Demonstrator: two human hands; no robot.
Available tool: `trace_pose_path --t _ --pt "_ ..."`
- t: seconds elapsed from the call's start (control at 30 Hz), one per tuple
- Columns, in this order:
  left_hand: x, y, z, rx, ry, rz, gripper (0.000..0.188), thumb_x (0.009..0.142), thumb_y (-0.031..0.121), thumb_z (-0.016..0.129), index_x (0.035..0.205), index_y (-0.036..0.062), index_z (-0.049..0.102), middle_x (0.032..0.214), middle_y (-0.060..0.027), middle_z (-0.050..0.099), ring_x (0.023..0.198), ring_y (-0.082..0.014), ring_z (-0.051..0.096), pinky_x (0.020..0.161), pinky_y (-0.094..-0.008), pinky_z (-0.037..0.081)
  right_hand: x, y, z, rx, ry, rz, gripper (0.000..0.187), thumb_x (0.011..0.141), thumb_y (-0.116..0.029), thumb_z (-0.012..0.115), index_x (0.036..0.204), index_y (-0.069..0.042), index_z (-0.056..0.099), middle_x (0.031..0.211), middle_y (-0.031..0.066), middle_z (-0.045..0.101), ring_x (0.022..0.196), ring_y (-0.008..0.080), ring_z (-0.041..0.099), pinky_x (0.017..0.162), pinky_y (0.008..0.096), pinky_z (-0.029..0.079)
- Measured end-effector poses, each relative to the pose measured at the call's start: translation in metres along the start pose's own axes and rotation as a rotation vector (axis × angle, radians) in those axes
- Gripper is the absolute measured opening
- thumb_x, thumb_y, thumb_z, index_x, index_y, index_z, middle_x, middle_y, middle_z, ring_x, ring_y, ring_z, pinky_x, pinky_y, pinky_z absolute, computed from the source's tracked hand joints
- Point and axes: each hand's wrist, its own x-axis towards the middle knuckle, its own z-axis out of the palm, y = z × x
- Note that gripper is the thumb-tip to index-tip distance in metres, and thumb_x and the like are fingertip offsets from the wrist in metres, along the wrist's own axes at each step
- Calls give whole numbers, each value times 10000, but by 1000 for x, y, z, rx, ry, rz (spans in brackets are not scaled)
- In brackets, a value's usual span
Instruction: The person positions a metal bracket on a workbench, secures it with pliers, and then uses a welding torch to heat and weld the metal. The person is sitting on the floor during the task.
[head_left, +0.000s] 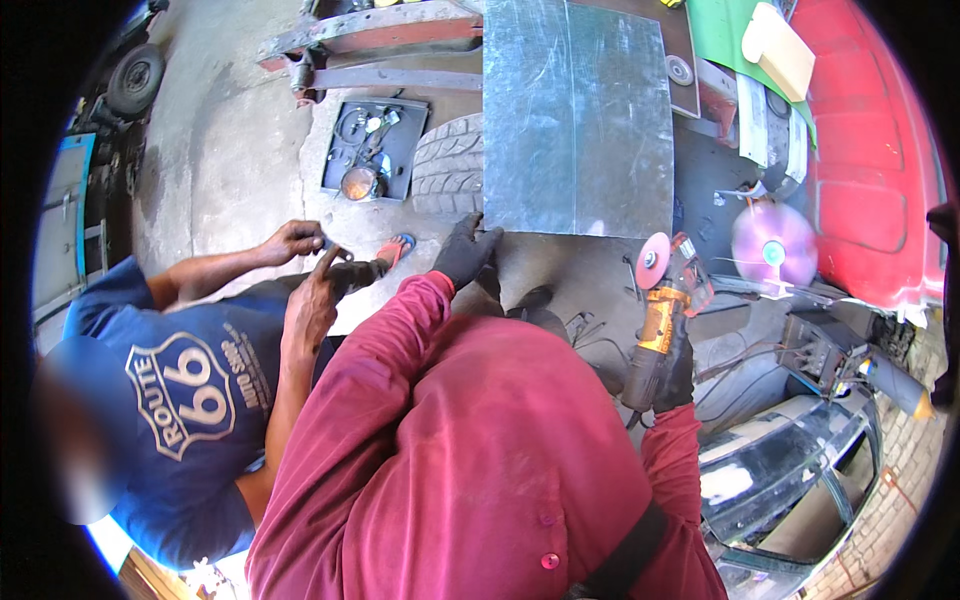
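Note:
A large grey metal sheet point(580, 120) lies in front of me, its near edge facing my body. My left hand point(467, 254), in a dark glove, is closed at the sheet's near left corner; part of its fingers is hidden. In my right hand point(678, 375), also gloved, is a yellow and black angle grinder point(655, 325), held to the right of the sheet's near right corner. Its reddish disc point(653, 260) points away from me and is apart from the sheet. Whether the disc spins I cannot tell.
At my left a co-worker in a blue shirt point(205, 390) holds both bare hands point(310, 270) near each other. Beyond lie a tyre point(448, 165) and a black tray point(400, 150) with parts. A fan point(773, 248) and red vehicle panel point(870, 150) stand right, a car door frame point(790, 480) near right.

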Motion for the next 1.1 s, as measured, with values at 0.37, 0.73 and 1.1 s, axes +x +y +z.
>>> trace_pose_path --t 0.37,0.73,1.1 --pt "-76 -18 -10 106 -84 -234 821 943 574 631 1460 -53 514 1422 -321 586 1321 -413 591 1110 -433 457 1 16 -57 173 -44 49 550 1036 -598 535 1186 -72 590 860 90 691 609 235 695 546 381 609" --pt "-96 -90 -23 370 -256 -304 723 971 553 569 1386 -40 590 1376 -289 628 1303 -406 594 1104 -436 452 -27 34 -65 163 59 -68 527 1038 -563 568 1211 -65 580 876 81 681 623 216 693 553 372 606" --pt "-43 -85 -18 515 -442 312 360 1028 330 633 1194 14 687 1025 -107 717 1008 -234 665 861 -366 533 -31 67 -98 57 128 -269 443 968 -290 770 1310 -56 612 1043 -10 667 895 92 644 785 269 533"
